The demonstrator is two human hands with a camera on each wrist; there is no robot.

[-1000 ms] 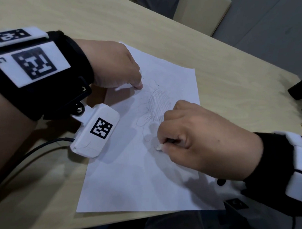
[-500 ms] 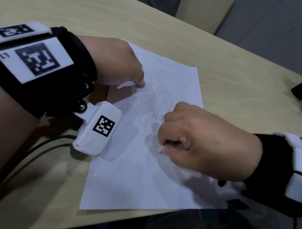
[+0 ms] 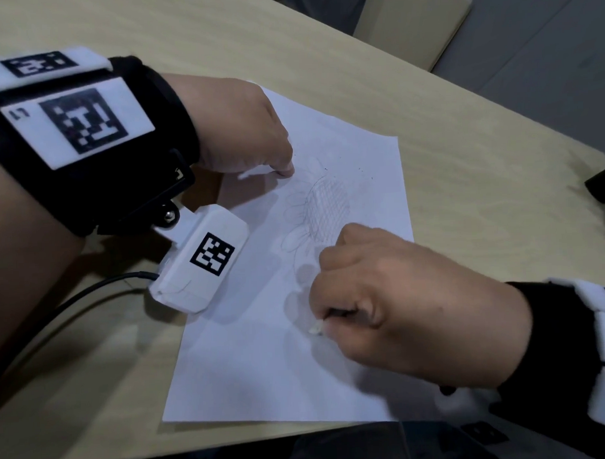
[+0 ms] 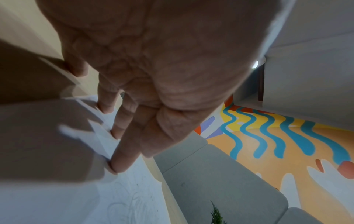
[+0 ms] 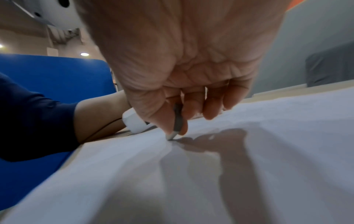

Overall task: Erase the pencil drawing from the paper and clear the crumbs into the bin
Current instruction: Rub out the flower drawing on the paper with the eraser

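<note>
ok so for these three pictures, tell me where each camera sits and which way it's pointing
Head: worn on the head, looking forward and down at the paper on the table; shows the left hand and right hand.
Left wrist: under the left wrist, looking along the palm to fingertips pressing the paper; sofa and patterned floor beyond.
Right wrist: under the right wrist, looking along the palm at the eraser pinched on the paper; left forearm behind.
Shared: all three show the paper; head and right wrist show the eraser tip.
</note>
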